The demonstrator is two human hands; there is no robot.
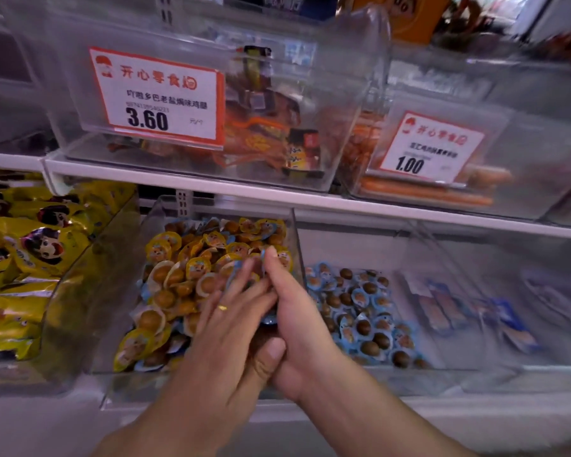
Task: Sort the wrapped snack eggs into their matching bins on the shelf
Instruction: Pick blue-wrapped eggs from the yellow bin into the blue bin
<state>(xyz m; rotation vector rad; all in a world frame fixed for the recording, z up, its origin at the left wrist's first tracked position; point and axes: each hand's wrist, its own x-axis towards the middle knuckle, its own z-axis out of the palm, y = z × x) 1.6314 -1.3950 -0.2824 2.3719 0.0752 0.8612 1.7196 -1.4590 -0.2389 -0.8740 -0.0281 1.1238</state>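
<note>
Hands meet at centre frame over the clear plastic bin of yellow-wrapped snack eggs [192, 275], left hand [231, 328] flat, right hand [294, 311] apparently cupping blue-wrapped snack eggs [268, 319], the blue-egg bin [353, 311] alongside right.

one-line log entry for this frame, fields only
left hand: over yellow-wrapped egg bin | right hand: cupping blue-wrapped eggs | blue egg bin: right

The scene is viewed from one head-worn wide-angle camera (no second view is given), aimed forward and down, close to the white metal shelf [277, 196].
</note>
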